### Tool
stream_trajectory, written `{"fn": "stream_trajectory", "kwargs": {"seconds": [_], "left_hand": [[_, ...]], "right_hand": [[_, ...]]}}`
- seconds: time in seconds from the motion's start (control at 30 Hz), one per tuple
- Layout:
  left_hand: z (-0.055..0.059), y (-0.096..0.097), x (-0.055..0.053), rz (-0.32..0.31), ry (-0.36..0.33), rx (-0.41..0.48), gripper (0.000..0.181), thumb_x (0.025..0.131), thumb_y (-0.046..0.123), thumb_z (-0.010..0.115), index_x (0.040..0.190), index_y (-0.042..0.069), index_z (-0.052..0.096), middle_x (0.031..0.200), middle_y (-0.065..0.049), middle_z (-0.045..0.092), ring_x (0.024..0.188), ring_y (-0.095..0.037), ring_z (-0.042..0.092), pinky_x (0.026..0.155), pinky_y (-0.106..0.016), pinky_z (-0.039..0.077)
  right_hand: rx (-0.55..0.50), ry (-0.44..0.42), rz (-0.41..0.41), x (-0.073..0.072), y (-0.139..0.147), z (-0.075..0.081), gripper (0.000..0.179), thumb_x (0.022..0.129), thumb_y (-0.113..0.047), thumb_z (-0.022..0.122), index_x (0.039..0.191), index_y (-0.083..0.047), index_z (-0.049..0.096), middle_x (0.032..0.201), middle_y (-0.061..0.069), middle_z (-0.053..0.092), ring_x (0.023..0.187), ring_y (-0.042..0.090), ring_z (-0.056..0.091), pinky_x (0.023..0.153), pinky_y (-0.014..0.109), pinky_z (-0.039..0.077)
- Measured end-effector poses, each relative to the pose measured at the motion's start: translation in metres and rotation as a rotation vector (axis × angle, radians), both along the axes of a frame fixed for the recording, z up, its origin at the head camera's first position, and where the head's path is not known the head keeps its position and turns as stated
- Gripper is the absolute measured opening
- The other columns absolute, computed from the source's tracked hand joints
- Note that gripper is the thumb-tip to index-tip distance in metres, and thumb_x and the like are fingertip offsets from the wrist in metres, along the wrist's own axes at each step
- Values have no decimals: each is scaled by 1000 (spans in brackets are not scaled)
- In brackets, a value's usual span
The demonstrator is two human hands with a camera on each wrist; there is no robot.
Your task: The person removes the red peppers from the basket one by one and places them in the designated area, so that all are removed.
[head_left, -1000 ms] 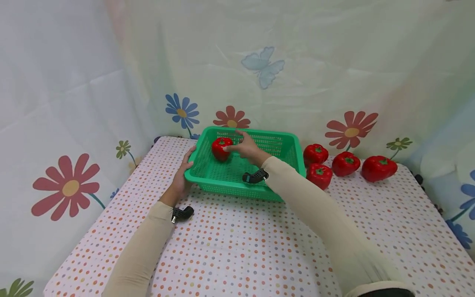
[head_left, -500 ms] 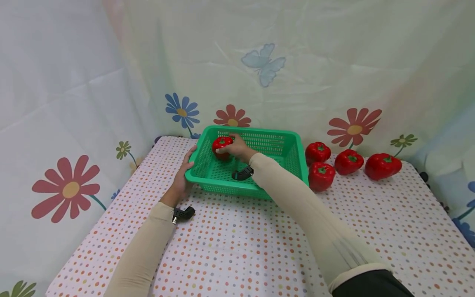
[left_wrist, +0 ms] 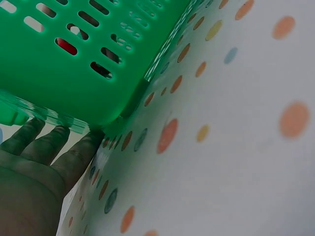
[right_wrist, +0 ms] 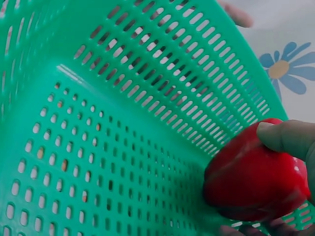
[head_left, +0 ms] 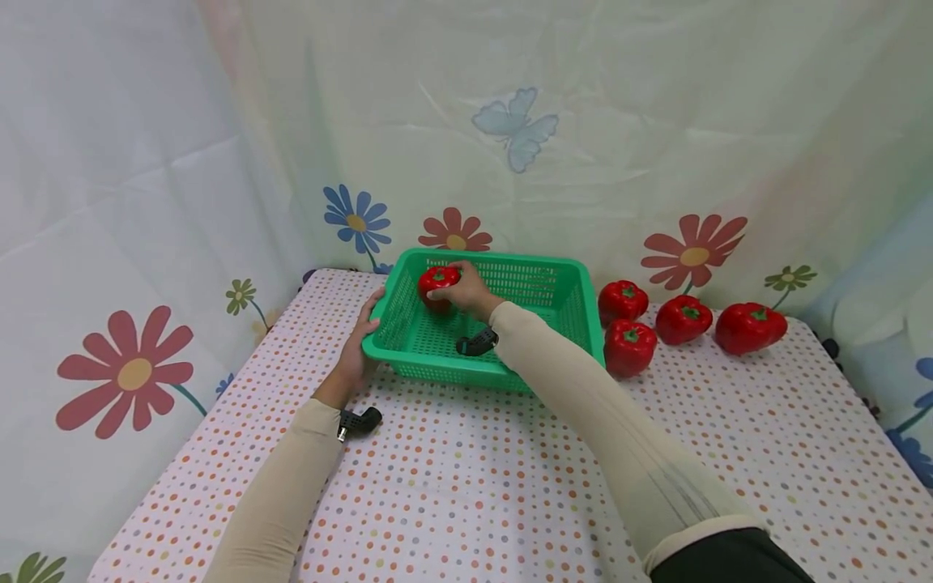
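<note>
A red bell pepper (head_left: 437, 280) stands in the left end of a green plastic basket (head_left: 466, 368). My right hand (head_left: 472, 291) grips that pepper from its right side. In the right wrist view the thumb (right_wrist: 285, 137) presses on the pepper (right_wrist: 253, 177) and fingertips show beneath it. My left hand (head_left: 357, 348) rests against the outside of the basket's left end. In the left wrist view its fingers (left_wrist: 51, 142) reach out fairly straight along the basket wall (left_wrist: 59, 78); the thumb is out of sight there.
Several more red bell peppers (head_left: 630, 348) lie on the table to the right of the basket. The table (head_left: 452, 486) has a dotted cloth. Behind it hangs a curtain (head_left: 583, 162) with flower and butterfly prints.
My right hand has moved left inside the basket and taken hold of the pepper there. The left hand has stayed at the basket's left end.
</note>
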State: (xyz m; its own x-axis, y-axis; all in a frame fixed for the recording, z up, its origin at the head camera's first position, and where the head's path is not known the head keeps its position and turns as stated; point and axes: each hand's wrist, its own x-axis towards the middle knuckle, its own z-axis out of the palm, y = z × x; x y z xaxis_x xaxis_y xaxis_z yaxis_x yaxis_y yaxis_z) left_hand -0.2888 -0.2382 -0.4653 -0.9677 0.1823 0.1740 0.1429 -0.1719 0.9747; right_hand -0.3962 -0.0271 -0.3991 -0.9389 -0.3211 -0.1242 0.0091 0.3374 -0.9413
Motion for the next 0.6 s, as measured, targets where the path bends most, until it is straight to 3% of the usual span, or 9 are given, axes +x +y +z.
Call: {"fn": "stream_trajectory", "kwargs": {"seconds": [0.3,0.6], "left_hand": [[0,0,0,-10,6,-5,62,100,30,28,158,30,6,164,-5,10,148,-38,17,113,-60,18],[-4,-1,-1,-1,3,4,59,100,31,29,156,38,12,162,-6,14,144,-36,24,108,-51,28]], "right_hand": [[-116,-40,-1,-4,13,13,81,86,-16,74,150,-12,26,152,18,32,137,38,39,96,57,49],[-268,-56,-21,1,42,47,75,87,-13,73,147,-16,28,152,13,34,136,36,39,98,59,47]]}}
